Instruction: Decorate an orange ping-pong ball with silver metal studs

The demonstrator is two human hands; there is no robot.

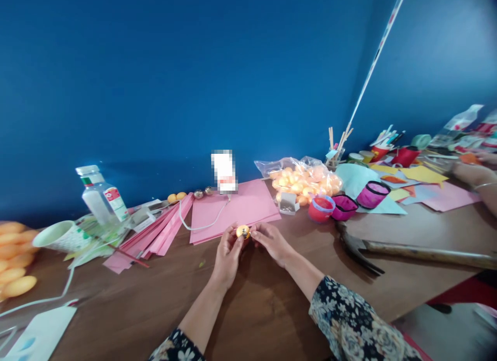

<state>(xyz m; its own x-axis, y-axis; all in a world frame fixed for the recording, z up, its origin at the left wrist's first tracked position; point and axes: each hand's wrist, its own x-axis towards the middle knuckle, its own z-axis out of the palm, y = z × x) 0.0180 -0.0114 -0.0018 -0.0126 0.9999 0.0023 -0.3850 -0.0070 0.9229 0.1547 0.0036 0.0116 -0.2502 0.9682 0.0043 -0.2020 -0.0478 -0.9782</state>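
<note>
A plain, deep-blue wall (155, 81) fills the far side, dark at the upper left and brightening to a hazy glow at the upper right, where a shadowy vertical band crosses it. A thin, pale, marked strip (376, 58) slants up in front of this band. The brown wooden tabletop (128, 309) runs along the wall's foot, with a soft sheen towards the right. Beyond its near right edge, red and grey surfaces blur.

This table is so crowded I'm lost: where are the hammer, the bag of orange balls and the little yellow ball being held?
Hammer (407, 249): head view, on its wooden handle.
Bag of orange balls (301, 182): head view, middle of its clear side.
Yellow ball (242, 230): head view, on its yellow surface.
</note>
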